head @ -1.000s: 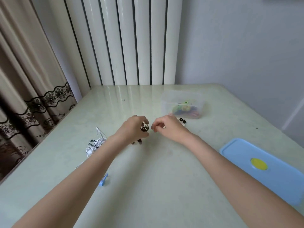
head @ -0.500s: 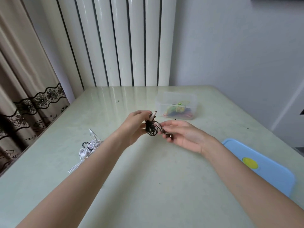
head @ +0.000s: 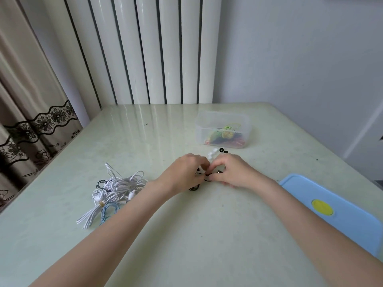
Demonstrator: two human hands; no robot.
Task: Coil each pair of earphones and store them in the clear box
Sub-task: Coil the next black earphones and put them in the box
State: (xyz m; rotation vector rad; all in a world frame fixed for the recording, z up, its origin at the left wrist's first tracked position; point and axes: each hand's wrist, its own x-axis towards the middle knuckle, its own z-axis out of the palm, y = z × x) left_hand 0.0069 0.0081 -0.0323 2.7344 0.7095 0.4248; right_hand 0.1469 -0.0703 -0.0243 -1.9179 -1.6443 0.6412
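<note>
L hand (head: 184, 172): fingers curled, pinching the black earphones (head: 202, 176) at table centre; knuckles up.
R hand (head: 230, 170): fingertips pinched on same black cord, touching L fingertips; hands together.
black earphones: mostly hidden btw both hands; short cord bit runs approx 9-to-3 o'clock btw fingertips; a dark coil/bud part (head: 193, 188) peeks out under L hand at 6 o'clock. Long axis of bundle: cannot tell, too covered.
clear box (head: 222, 121): open, at 1 o'clock from hands, well apart; long side runs 9-to-3; holds green, yellow, red, dark coiled earphones (head: 224, 135).
blue lid (head: 352, 220): at 4 o'clock from hands, long axis approx 10-to-4; yellow round spot (head: 322, 207) on it.
loose ear tips (head: 217, 153): white + black bits, 12 o'clock from hands, btw hands and box.
cable pile (head: 116, 191): white, blue, black cords tangled, 9 o'clock from L hand, near L forearm.
table (head: 186, 245): pale green, glossy.
writing/brands: none readable.
vs 0.5 s ago: then hands were raised w/ black coil in open view btw them, R palm up; now hands are lower near table, R palm down, coil covered.
</note>
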